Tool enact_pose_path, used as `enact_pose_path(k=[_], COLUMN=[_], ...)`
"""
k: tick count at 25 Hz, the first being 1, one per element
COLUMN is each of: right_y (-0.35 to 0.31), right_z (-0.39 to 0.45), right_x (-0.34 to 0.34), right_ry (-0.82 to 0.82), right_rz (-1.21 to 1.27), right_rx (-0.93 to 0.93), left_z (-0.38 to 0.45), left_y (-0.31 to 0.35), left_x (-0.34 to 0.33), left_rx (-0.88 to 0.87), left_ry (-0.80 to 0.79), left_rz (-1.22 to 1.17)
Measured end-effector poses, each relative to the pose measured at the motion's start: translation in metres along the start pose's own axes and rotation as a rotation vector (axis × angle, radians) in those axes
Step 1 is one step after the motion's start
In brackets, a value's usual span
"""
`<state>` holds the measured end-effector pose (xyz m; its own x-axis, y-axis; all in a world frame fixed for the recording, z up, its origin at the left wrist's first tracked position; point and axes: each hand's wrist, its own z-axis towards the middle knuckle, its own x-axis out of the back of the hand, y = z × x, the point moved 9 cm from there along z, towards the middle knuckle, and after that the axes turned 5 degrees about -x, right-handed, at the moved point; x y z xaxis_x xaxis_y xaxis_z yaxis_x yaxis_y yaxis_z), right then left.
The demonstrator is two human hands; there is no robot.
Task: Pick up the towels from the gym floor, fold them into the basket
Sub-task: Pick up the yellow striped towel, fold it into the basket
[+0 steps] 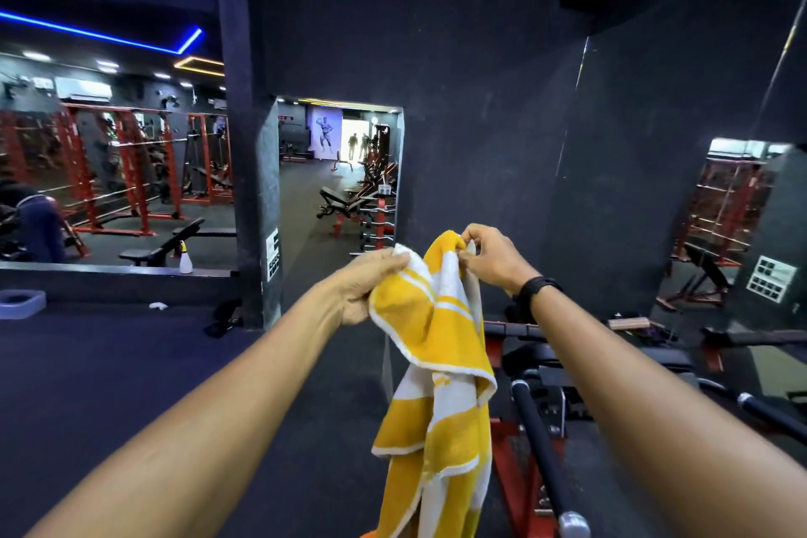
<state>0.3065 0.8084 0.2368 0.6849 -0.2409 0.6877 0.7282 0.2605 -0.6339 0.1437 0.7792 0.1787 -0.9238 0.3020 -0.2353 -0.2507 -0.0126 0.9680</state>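
Head view, person standing in a gym. A yellow-and-white striped towel (436, 345) hangs in the air at chest height, clear of the floor (109, 363), held by its upper edge between both hands. The left hand (371, 284) has its grip closed around one gathered corner, thumb on top and fingers underneath. The right hand (489, 258) pinches the neighbouring part of the edge between thumb and fingertips; a dark band (537, 286) sits on that wrist. The two hands are close together, so the cloth droops in loose, bunched folds below them and is not yet spread flat.

Progress, as judged from this view: the pick-up of this towel is done; the fold has not taken shape, since no clean crease or doubled layer shows. Drawing the corners apart would seem to be the step in hand. No basket can be made out with certainty; a pale blue tub-like thing (22, 304) sits on the floor at far left, but whether it is the basket cannot be told. A small white object (158, 306) lies on the floor beyond, possibly another cloth. To the right, just beside the hanging towel, stands a red-and-black machine (541, 428).
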Motion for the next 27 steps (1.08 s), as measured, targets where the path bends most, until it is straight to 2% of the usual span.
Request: enact_pose_path(k=[2, 4, 7, 8, 10, 12, 14, 15, 17, 19, 21, 23, 27], right_y=[0.003, -0.003, -0.024, -0.032, -0.042, -0.045, -0.049, -0.049, -0.048, -0.052, -0.058, -0.057, -0.052], right_z=[-0.002, -0.007, -0.016, -0.02, -0.029, -0.036, -0.039, -0.04, -0.039, -0.036, -0.036, -0.036, -0.04], right_x=[-0.018, -0.033, -0.013, -0.008, -0.01, -0.013, 0.005, 0.013, 0.022, 0.021, 0.014, 0.011, 0.023], right_ry=[-0.204, -0.321, -0.137, -0.121, -0.125, -0.012, 0.235, 0.305, 0.344, 0.296, 0.237, 0.234, 0.377], right_rz=[-0.11, -0.024, 0.471, 0.499, 0.177, -0.065, 0.03, 0.109, 0.237, 0.281, 0.257, 0.238, 0.262], right_rx=[-0.028, -0.022, 0.01, 0.056, 0.182, 0.304, 0.392, 0.402, 0.36, 0.327, 0.324, 0.313, 0.203], left_z=[0.007, 0.016, 0.024, 0.026, 0.026, 0.023, 0.018, 0.015, 0.009, 0.0, 0.001, 0.001, -0.006], left_y=[0.024, 0.045, 0.054, 0.05, 0.044, 0.043, 0.041, 0.04, 0.043, 0.048, 0.039, 0.026, 0.009], left_x=[-0.007, -0.014, -0.01, -0.006, -0.001, 0.002, 0.003, 0.003, 0.01, 0.015, 0.01, 0.017, 0.059], left_rx=[-0.121, -0.225, -0.227, -0.196, -0.146, -0.135, -0.153, -0.168, -0.279, -0.407, -0.422, -0.355, -0.205], left_ry=[0.074, 0.168, 0.369, 0.423, 0.495, 0.534, 0.54, 0.522, 0.493, 0.494, 0.387, 0.337, 0.504], left_rz=[-0.062, -0.072, -0.055, -0.085, -0.144, -0.185, -0.214, -0.179, 0.092, 0.558, 0.925, 1.056, 1.18])
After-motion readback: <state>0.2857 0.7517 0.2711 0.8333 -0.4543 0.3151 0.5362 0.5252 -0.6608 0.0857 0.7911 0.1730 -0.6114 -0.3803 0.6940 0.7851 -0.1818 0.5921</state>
